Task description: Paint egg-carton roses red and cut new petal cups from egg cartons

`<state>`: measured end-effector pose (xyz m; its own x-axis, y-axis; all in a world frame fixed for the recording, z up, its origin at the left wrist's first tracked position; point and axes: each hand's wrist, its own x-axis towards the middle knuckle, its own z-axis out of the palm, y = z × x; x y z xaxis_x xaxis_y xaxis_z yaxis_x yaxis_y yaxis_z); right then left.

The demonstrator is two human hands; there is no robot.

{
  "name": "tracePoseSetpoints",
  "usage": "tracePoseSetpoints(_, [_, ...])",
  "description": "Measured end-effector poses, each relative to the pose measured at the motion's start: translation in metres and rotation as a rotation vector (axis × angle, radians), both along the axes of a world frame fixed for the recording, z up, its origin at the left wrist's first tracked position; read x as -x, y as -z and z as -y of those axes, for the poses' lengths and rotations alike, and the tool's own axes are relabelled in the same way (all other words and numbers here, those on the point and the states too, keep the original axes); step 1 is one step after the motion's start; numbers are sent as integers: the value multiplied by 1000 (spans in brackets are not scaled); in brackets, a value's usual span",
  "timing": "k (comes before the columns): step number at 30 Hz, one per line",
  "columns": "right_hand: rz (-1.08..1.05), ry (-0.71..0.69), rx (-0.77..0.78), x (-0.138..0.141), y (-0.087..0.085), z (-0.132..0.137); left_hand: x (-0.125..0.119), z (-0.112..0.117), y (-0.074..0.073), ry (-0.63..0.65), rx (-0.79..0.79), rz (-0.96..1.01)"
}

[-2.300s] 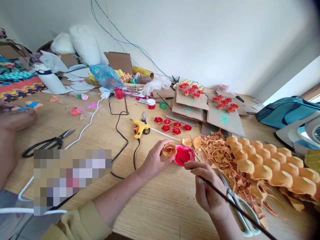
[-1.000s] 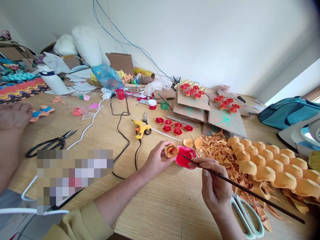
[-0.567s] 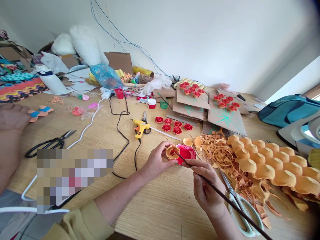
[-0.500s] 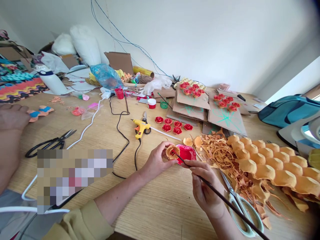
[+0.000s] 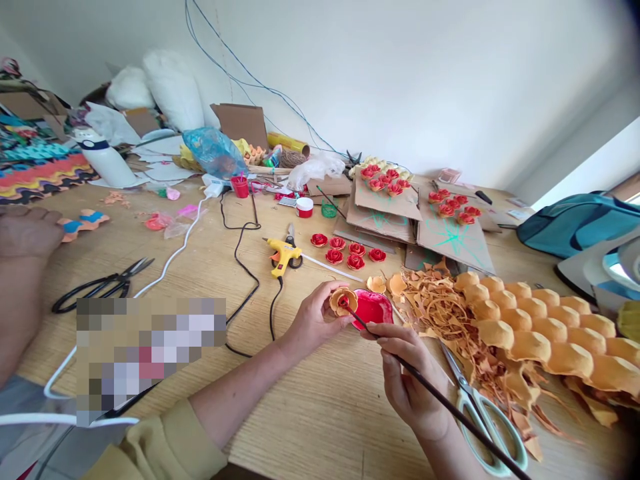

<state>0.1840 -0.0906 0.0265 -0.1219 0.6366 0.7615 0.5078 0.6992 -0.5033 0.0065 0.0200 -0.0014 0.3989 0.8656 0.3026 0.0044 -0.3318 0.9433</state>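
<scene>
Between the thumb and fingers of my left hand (image 5: pixel 320 313) is an orange egg-carton flower (image 5: pixel 343 302), its centre partly red. My right hand (image 5: pixel 413 373) grips a long dark paintbrush (image 5: pixel 443 401), whose tip reaches into the flower's middle. Just behind both hands sits a dish of red paint (image 5: pixel 373 310), partly covered by the flower and my fingers. Two unpainted orange petal cups (image 5: pixel 377 285) lie beyond the dish. Farther back, several red-painted flowers (image 5: pixel 356 249) are grouped on the table.
Orange egg cartons (image 5: pixel 540 320), trimmed scraps (image 5: pixel 435 300) and pale-green-handled scissors (image 5: pixel 490 427) lie at right. A yellow glue gun (image 5: pixel 284 257) rests mid-table with its cord. Cardboard pieces (image 5: pixel 453 247) carry more red flowers. At left are black scissors (image 5: pixel 105 287) and another person's arm (image 5: pixel 25 280).
The brush tip and my right hand have shifted very slightly within and near the flower. A little more red shows at the flower's centre. Both grips stay the same.
</scene>
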Motion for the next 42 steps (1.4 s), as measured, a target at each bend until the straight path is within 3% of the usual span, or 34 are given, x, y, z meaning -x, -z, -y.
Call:
tracePoseSetpoints(7, [-88, 75, -46, 3, -2, 0, -2, 2, -2, -7, 12, 3])
tracePoseSetpoints(15, [88, 94, -45, 1, 5, -3, 0, 5, 0, 20, -68, -65])
tracePoseSetpoints(30, [17, -29, -41, -2, 1, 4, -1, 5, -4, 39, -11, 1])
tracePoseSetpoints(42, [100, 148, -65, 8, -3, -6, 1, 6, -1, 32, -14, -26])
